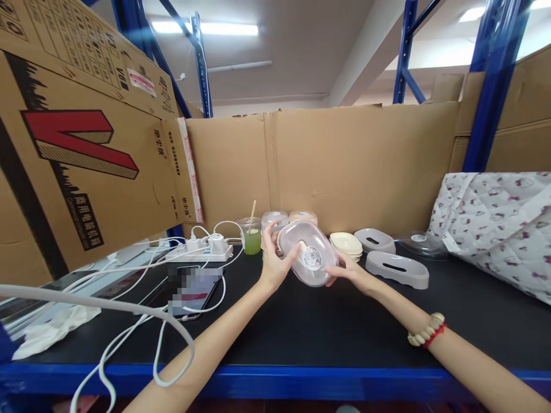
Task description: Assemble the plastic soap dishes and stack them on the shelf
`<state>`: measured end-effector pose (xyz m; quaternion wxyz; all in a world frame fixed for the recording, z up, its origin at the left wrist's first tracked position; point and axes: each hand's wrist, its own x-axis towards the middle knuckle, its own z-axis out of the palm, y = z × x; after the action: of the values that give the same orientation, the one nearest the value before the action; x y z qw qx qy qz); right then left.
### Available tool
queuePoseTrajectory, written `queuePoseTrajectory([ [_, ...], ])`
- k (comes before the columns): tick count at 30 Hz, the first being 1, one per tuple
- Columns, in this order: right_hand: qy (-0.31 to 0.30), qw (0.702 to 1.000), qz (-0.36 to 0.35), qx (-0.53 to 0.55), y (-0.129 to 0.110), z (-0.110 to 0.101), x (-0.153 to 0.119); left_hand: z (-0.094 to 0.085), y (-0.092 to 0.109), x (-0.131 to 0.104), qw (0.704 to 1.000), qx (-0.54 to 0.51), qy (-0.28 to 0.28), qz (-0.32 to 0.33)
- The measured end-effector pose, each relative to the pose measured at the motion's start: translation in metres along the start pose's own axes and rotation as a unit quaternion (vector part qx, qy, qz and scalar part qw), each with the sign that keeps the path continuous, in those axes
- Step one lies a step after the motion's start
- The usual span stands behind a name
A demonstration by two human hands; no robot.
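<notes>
Both hands grip a soap box [316, 275] with a clear domed lid and a round printed label, raised over the black tabletop and tilted. My left hand [275, 265] clasps its left side, thumb across the lid. On the opposite side, the fingers of my right hand [349, 272] pinch the lower right edge. Beyond the right hand lie a grey slotted soap tray [400, 272], another grey tray [376, 239] and stacked cream trays [346, 244]. Two lidded boxes, one clear [274, 218] and one peach-toned [303, 216], stand partly hidden behind my hands.
A cup of green drink [252, 241] with a straw stands at the back. Left of it are a power strip [202, 252], a phone [196, 292] and loose white cables [129, 330]. A clear lid [422, 244] and a patterned quilted bag [503, 223] are right; a cardboard wall [344, 166] closes the back.
</notes>
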<state>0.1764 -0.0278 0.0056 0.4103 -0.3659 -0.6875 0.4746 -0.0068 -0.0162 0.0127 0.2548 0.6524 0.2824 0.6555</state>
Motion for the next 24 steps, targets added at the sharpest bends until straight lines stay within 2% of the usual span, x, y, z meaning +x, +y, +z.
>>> queuePoseTrajectory([
  [3, -0.008, 0.999, 0.022, 0.029, 0.000, -0.002, 0.000, -0.005, -0.001, 0.004, 0.997, 0.054, 0.029, 0.036],
  [6, -0.025, 0.996, 0.077, 0.028, 0.001, -0.002, 0.002, -0.010, 0.000, 0.004, 0.981, 0.145, 0.005, 0.127],
  [8, -0.036, 0.992, 0.117, 0.019, 0.002, -0.001, 0.003, -0.011, 0.002, 0.003, 0.957, 0.200, -0.042, 0.207],
  [11, -0.046, 0.985, 0.164, -0.004, 0.002, 0.002, 0.004, -0.007, 0.005, -0.003, 0.914, 0.243, -0.156, 0.285],
  [14, -0.027, 0.987, 0.156, -0.030, 0.004, 0.003, 0.005, 0.001, 0.004, -0.008, 0.887, 0.267, -0.256, 0.275],
  [17, 0.005, 0.992, 0.106, -0.061, 0.006, 0.001, 0.008, 0.006, -0.003, -0.012, 0.868, 0.312, -0.301, 0.242],
  [19, 0.040, 0.990, 0.072, -0.112, 0.004, -0.001, 0.009, 0.007, -0.009, -0.012, 0.850, 0.350, -0.307, 0.245],
  [21, 0.109, 0.972, 0.047, -0.201, 0.000, -0.006, 0.009, 0.006, -0.014, -0.010, 0.833, 0.385, -0.302, 0.256],
  [24, 0.258, 0.898, 0.032, -0.355, -0.008, -0.021, 0.005, 0.003, -0.020, -0.008, 0.813, 0.435, -0.277, 0.269],
])
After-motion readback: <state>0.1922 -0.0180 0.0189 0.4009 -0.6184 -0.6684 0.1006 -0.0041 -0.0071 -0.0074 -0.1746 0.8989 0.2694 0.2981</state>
